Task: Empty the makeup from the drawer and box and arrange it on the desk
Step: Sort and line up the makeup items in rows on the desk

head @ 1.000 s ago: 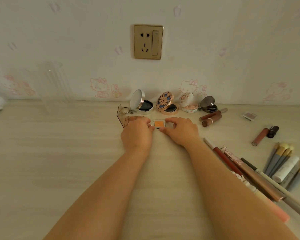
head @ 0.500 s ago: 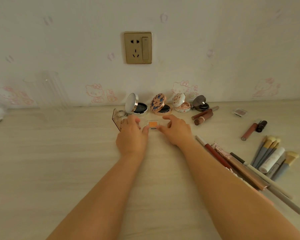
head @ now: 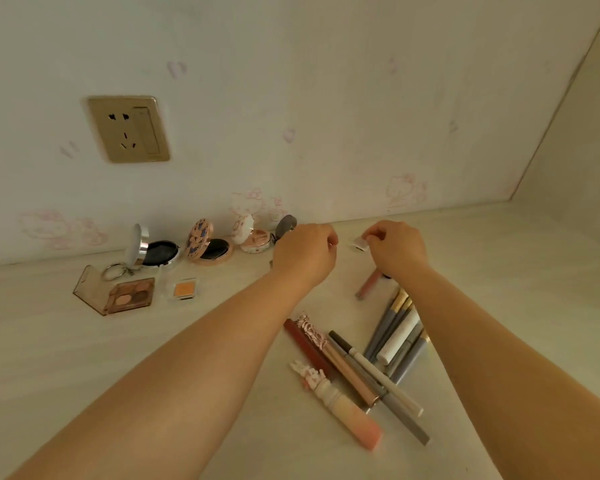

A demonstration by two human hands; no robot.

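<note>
Right hand (head: 394, 249) is pinching, it seems, a small flat palette (head: 360, 243) by the wall; left hand (head: 305, 252) is hovering just beside, loosely curled, holding nothing.

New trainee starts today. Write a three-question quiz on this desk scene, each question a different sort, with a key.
1. True or false: the small orange eyeshadow pan lies to the right of the brown eyeshadow palette.
2. Which hand touches the small square compact by the wall? A) left hand B) right hand C) neither
3. Fill in: the open round compacts stand in a row along the ____.

Key: 1 true; 2 B; 3 wall.
</note>
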